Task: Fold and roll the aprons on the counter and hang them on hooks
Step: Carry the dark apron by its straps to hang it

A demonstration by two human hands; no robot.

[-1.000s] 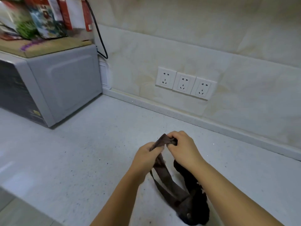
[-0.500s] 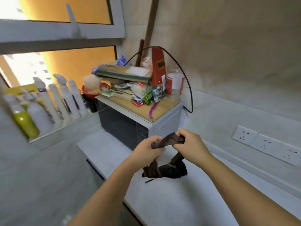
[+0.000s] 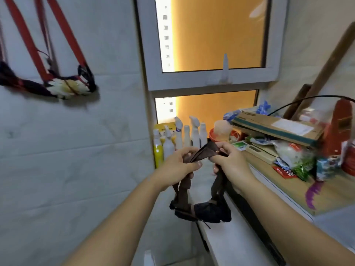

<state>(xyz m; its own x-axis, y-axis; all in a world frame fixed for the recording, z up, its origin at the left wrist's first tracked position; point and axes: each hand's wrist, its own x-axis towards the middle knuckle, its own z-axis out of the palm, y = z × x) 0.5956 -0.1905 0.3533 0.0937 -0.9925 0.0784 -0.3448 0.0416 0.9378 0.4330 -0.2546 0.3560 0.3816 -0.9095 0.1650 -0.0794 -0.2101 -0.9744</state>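
Left hand [image 3: 180, 167] had its fingers curled round the left side of the brown strap loop [image 3: 204, 153], thumb laid across the webbing. Right hand [image 3: 233, 164] pinched the same loop just to the right, and the two hands were nearly touching. From the strap's two legs the rolled dark apron [image 3: 205, 210] hung below them, over the left edge of the counter [image 3: 226, 246] and apparently clear of it.

The bundle looked light and soft. The cloth sagged under its own weight, and a thin tie trailed loose beneath it, so the roll would probably slacken if shaken or squeezed. The strap seemed the right place to hold: flat webbing, limp but easy to grip, and the loop could be spread between the hands to slip over a hook.

On the far-left wall a red-strapped apron [image 3: 57, 86] hung rolled in the same way, its hook out of view. A white peg [image 3: 225, 71] stood on the window frame, and whether it served as a hook was unclear. Spray bottles [image 3: 182, 137] lined the sill, with a cardboard box [image 3: 276, 129] to the right.
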